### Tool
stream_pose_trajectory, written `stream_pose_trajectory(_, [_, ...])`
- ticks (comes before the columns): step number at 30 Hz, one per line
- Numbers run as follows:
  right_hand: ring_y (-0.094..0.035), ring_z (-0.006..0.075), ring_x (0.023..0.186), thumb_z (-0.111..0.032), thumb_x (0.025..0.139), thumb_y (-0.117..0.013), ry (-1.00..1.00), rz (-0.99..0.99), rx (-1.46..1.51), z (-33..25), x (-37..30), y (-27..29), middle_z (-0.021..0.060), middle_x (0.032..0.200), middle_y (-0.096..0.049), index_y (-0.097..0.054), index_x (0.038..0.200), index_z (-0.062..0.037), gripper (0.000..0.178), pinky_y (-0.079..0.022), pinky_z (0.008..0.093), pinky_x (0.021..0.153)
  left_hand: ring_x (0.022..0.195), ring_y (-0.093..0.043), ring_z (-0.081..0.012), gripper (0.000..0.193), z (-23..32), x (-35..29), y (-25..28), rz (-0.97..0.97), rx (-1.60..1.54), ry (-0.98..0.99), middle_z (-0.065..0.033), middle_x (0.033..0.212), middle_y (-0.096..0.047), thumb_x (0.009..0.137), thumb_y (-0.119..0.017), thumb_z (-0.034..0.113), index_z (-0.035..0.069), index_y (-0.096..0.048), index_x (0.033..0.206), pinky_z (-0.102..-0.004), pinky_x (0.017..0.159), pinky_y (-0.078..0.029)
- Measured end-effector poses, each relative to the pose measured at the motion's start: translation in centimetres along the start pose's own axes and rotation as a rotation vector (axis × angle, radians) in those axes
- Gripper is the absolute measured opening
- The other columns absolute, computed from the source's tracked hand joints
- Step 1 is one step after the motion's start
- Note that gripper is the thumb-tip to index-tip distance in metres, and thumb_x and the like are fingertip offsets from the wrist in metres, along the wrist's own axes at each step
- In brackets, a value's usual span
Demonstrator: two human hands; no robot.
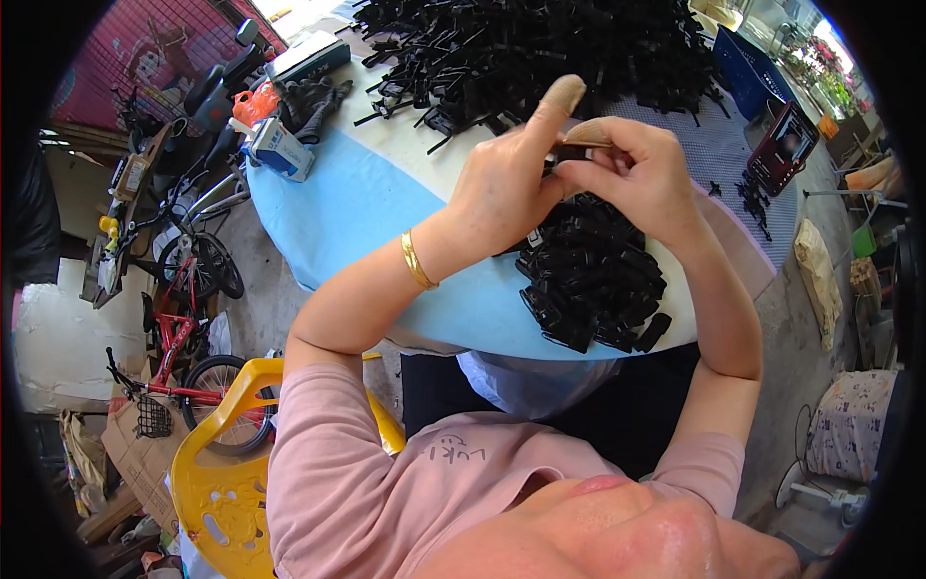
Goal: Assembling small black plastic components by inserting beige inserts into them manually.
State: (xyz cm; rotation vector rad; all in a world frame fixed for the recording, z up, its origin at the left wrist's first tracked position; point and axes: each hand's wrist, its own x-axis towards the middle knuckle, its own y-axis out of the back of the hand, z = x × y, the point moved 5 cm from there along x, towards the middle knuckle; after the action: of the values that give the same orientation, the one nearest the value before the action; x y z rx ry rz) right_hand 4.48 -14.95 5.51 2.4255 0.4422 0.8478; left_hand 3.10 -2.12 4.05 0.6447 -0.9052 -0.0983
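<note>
My left hand (511, 183) and my right hand (644, 179) meet above the table. Their fingers pinch a small dark plastic piece (576, 152), mostly hidden between them. A tan finger cover sits on one raised digit of the left hand, and another on the right index finger. Just beyond the hands spreads a large heap of black plastic parts (540, 58) with thin tabs sticking out. Nearer to me, below the hands, lies a smaller pile of black plastic pieces (593, 280). A gold bracelet (417, 259) circles my left wrist.
The table (338, 222) has a light blue and cream cover. A blue-and-white carton (280, 150), orange bag (255, 102) and dark box (309, 56) stand left. Right are a phone (783, 147) and blue bin (750, 66). A yellow chair (227, 473) and bicycles (178, 333) stand left of me.
</note>
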Motion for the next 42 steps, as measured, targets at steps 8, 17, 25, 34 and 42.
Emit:
stream_pose_trajectory(8, [-0.041,0.0005,0.054,-0.02,0.079,-0.067,-0.175,-0.16,0.748,2.9,0.1,1.5,-0.0027,0.069,-0.051,-0.057,0.098,-0.0002,0.029,-0.03,0.0132,0.045,0.1,-0.056,-0.0206,0.06,-2.0,0.7,0.0,-0.508,-1.247,0.335,-0.0116,0.108,-0.055,0.067,-0.074,0.005,-0.003,-0.042,0.117,-0.0324,0.088,-0.047])
stream_pose_trajectory(17, [-0.043,0.0009,0.058,-0.03,0.076,-0.069,-0.14,-0.291,0.896,2.3,-0.5,0.2,-0.0026,0.073,-0.052,-0.056,0.097,-0.0006,0.039,-0.031,0.0128,0.047,0.092,-0.059,-0.0221,0.057,-1.5,0.2,-0.9,-0.613,-1.572,0.259,-0.0117,0.098,-0.057,0.058,-0.08,0.007,-0.003,-0.045,0.103,-0.0347,0.083,-0.051])
stream_pose_trajectory(25, [-0.052,0.0046,0.067,-0.025,0.075,-0.07,-0.03,-0.297,0.679,1.4,-0.3,-0.3,-0.0003,0.079,-0.058,-0.057,0.097,0.0003,0.036,-0.043,0.0162,0.063,0.079,-0.064,-0.018,0.022,-2.0,-0.6,-1.9,-0.523,-1.454,0.445,-0.0109,0.085,-0.061,0.076,-0.067,0.01,-0.002,-0.053,0.086,-0.0257,0.072,-0.052])
stream_pose_trajectory(34, [-0.038,0.0004,0.055,-0.009,0.087,-0.048,-0.128,0.08,0.312,1.5,-0.8,0.6,-0.0048,0.064,-0.046,-0.057,0.093,0.0005,0.015,-0.028,0.0138,0.048,0.078,-0.059,-0.0084,0.017,-2.3,0.2,-0.1,-0.035,-0.853,0.358,-0.0057,0.087,-0.06,0.079,-0.062,0.003,-0.002,-0.051,0.092,-0.0206,0.068,-0.049])
stream_pose_trajectory(42, [-0.042,0.0036,0.056,-0.008,0.088,-0.05,-0.071,0.038,0.138,0.3,-0.7,-0.1,-0.002,0.063,-0.049,-0.057,0.089,0.0011,0.012,-0.035,0.0171,0.051,0.079,-0.057,-0.0085,0.029,-1.7,-0.3,0.0,0.058,-0.766,0.339,-0.0049,0.089,-0.059,0.077,-0.063,-0.001,-0.002,-0.052,0.104,-0.0216,0.071,-0.048])
